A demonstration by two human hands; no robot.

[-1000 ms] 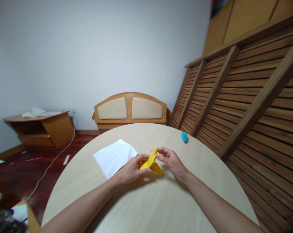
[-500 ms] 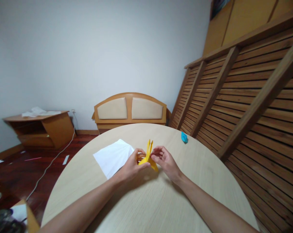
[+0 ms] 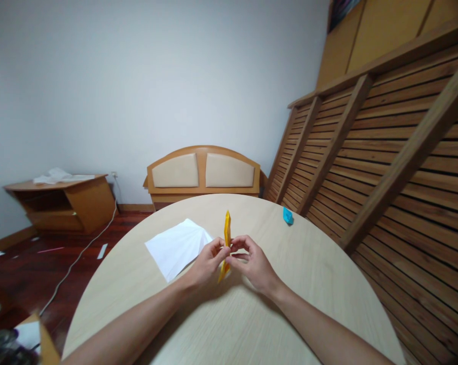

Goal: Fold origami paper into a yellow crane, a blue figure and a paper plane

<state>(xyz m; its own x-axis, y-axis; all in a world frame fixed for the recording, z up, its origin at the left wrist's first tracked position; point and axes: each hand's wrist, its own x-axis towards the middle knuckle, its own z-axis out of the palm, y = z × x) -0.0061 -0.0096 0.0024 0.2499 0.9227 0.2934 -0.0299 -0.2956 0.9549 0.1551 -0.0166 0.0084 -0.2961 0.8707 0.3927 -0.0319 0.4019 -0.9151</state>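
Pale round table [image 3: 320, 268], yellow folded paper [image 3: 227, 227] held over it

Beyond the table you face a padded headboard [image 3: 202, 175] by the wall [image 3: 198, 71], with a slatted wooden panel [image 3: 360, 137] slanting along the right. Your left hand [image 3: 207, 262] and right hand [image 3: 258, 267] both pinch the yellow folded paper narrowly; it shows nearly edge-on between them, one pointed end up. A creased white sheet [image 3: 178, 248] lies partly behind your left hand. A small blue folded paper [image 3: 288, 216] sits well apart, near the table's far right edge.

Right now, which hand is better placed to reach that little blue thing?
Probably the right hand: the blue thing lies on its side of the table, and the left hand is farther away. Both hold yellow paper.
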